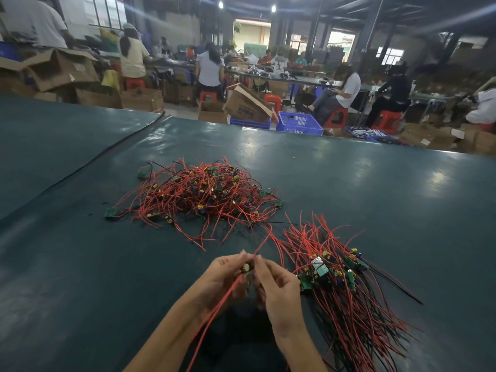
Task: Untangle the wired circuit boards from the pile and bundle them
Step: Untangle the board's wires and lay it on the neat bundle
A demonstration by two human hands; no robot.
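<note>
Head view showed the left hand (228,275) and right hand (276,285) both pinching one wired board (246,268) above the counter (80,264), its red lead (264,241) running toward the pile (198,194), the sorted bundle (335,277) lying just right, so a hard tug would likely drag snagged neighbours along or strain a solder joint

my left hand (226,275) and right hand (277,287) meet close in front of me, fingertips almost touching. both have curled fingers and pinch the same small wired circuit board (246,268) between them. my bare left forearm (171,326) and right forearm (292,342) angle inward from below.
</note>
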